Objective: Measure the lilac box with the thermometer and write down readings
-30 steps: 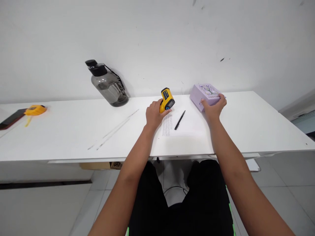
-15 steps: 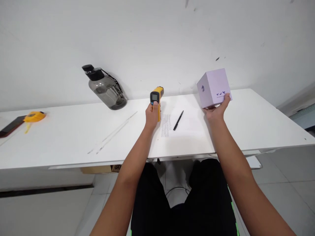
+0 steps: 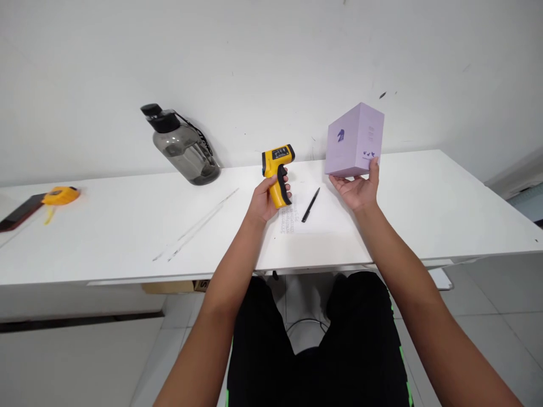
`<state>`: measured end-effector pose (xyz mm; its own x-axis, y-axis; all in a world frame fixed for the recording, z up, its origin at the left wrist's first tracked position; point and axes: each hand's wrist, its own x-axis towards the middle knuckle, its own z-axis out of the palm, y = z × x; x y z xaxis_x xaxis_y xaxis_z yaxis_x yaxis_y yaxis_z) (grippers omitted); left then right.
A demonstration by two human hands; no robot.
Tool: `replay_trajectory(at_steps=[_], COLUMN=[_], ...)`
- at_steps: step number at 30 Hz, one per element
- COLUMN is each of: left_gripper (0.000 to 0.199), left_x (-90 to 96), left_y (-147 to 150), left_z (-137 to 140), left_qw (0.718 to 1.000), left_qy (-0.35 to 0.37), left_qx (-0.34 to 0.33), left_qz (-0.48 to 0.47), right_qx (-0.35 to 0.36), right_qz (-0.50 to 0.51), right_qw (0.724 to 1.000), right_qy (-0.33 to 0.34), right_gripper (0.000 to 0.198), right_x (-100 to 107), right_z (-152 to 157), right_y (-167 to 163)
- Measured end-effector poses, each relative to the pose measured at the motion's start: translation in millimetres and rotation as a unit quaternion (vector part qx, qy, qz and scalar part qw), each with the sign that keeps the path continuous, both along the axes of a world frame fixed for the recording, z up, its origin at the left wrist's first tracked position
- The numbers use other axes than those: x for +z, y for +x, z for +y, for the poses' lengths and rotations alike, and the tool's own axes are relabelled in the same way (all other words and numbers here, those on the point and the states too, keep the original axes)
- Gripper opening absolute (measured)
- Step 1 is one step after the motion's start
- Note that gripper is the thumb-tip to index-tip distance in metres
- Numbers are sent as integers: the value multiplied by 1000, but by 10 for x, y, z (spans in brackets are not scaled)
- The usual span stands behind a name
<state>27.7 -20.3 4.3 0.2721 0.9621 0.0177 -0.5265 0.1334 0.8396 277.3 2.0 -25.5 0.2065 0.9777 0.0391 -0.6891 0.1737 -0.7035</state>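
Note:
In my left hand is a yellow and black infrared thermometer, gripped by its handle with its nose turned to the right. A lilac cardboard box with purple prints is held up by my right hand, its fingers under the base and the thumb on the right face. Between the two hands, a black pen lies on a written sheet of paper on the white table.
A grey see-through water bottle with a black lid stands near the wall, left of the thermometer. Farther left, a yellow tape measure lies by a dark flat object. The white table runs along the wall.
The thermometer has turned from facing the wall to pointing right at the box. My right hand has moved the box left and turned it, so its left face shows more.

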Motion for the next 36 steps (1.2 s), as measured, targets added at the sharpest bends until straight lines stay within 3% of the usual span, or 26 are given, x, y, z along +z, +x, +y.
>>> replay_trajectory(at_steps=[10,16,23,36], left_gripper=[30,31,35,37], left_x=[-106,-107,-51,-133], left_y=[167,181,121,163], left_z=[-26,-35,-51,-31], left_qw=[993,993,995,993], left_qy=[-59,-68,-36,-55], left_qx=[-65,-51,-34,-74], left_qz=[-75,-83,-82,-74], right_qx=[75,95,91,91], right_qz=[-1,-51,-71,-77], right_qw=[996,994,993,993], right_qy=[-48,-13,-9,-9], right_gripper=[61,59,57,56], right_x=[-38,23,45,57], right_z=[-86,-196,-217,-227], right_y=[-327,-433,-426,-431])
